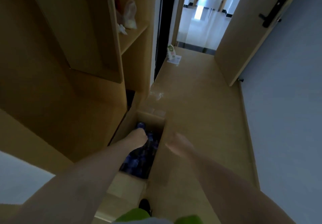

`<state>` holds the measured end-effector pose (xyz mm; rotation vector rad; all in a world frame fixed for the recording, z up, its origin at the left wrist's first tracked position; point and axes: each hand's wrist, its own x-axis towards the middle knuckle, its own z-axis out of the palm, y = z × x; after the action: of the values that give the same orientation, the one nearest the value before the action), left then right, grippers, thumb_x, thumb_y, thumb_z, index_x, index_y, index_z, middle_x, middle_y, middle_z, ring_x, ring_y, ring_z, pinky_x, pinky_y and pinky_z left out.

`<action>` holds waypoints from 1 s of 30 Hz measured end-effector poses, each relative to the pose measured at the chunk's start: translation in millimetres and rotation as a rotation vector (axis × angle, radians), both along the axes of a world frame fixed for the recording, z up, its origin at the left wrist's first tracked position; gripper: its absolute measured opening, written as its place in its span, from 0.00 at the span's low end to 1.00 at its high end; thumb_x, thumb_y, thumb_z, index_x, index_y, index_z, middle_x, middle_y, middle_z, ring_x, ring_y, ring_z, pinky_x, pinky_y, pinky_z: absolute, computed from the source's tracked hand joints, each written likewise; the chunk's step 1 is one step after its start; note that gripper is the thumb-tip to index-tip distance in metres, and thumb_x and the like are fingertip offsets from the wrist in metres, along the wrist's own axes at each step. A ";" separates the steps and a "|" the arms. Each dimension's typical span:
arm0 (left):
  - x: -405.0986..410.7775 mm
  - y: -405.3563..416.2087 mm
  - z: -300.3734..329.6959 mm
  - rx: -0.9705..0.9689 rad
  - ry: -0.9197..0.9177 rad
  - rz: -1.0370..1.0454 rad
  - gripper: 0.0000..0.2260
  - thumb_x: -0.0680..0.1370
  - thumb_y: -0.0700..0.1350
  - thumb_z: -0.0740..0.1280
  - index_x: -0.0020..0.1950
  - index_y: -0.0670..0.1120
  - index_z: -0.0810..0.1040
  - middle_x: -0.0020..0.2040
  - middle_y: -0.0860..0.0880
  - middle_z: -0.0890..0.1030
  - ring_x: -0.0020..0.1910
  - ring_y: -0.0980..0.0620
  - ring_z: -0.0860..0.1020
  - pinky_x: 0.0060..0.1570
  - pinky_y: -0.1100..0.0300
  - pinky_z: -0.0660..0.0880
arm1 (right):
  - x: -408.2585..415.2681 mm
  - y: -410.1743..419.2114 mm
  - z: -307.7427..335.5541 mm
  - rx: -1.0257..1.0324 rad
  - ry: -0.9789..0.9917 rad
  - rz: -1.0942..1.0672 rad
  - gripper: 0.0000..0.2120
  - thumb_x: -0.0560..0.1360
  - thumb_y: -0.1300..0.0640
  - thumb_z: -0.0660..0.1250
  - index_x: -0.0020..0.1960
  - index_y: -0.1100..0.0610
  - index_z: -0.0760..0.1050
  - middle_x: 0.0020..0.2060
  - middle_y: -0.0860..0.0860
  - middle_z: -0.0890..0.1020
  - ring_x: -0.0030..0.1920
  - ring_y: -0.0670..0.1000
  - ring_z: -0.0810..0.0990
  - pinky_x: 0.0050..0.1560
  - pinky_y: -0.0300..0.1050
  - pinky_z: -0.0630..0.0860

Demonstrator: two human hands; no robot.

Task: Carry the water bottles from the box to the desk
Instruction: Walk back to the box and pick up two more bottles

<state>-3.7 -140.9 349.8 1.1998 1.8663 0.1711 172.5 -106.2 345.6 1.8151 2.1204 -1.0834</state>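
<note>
presently the left hand (pixel 139 135) is lowered into the box (pixel 163 136) on the floor, among the water bottles (pixel 137 161); its fingers are hidden (grip cannot be told). the right hand (pixel 177 142) is blurred. a bottle could be dropped if grasped blind.

Person: bare forearms, no sleeves visible; left hand (pixel 139 136) and right hand (pixel 179 144) ungloved; bright green garment (pixel 137 214) below; dark shoe (pixel 144 204).
</note>
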 end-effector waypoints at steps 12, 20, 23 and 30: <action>-65.4 88.5 -53.0 -0.076 -0.008 0.376 0.17 0.81 0.43 0.57 0.32 0.51 0.61 0.33 0.53 0.64 0.30 0.57 0.62 0.34 0.62 0.63 | -79.5 143.3 -47.8 -0.211 -0.062 0.366 0.10 0.79 0.48 0.59 0.47 0.55 0.68 0.40 0.51 0.73 0.39 0.52 0.74 0.38 0.48 0.68; -68.4 125.4 -123.1 -0.235 -0.008 0.831 0.12 0.80 0.40 0.57 0.38 0.42 0.73 0.43 0.43 0.78 0.42 0.44 0.77 0.38 0.61 0.68 | -126.8 214.0 -118.7 -0.232 -0.135 0.783 0.11 0.79 0.46 0.59 0.47 0.54 0.68 0.40 0.50 0.74 0.41 0.51 0.75 0.43 0.48 0.71; -52.2 143.4 -168.6 -0.300 -0.073 0.993 0.10 0.80 0.42 0.58 0.46 0.41 0.77 0.53 0.40 0.80 0.48 0.43 0.79 0.42 0.56 0.72 | -134.1 226.1 -162.9 -0.245 -0.169 0.906 0.10 0.79 0.47 0.59 0.48 0.53 0.69 0.42 0.49 0.74 0.44 0.50 0.75 0.47 0.50 0.74; -39.1 136.3 -322.3 -0.361 -0.137 1.091 0.09 0.79 0.43 0.59 0.42 0.44 0.75 0.44 0.43 0.78 0.39 0.49 0.74 0.32 0.59 0.64 | -155.7 230.6 -310.6 -0.260 -0.261 1.093 0.23 0.79 0.47 0.60 0.70 0.56 0.65 0.67 0.54 0.71 0.67 0.56 0.70 0.59 0.53 0.74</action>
<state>-42.8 -4.6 27.5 -0.1542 2.1161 0.4636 16.8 124.3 35.0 0.4468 2.1427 -0.6968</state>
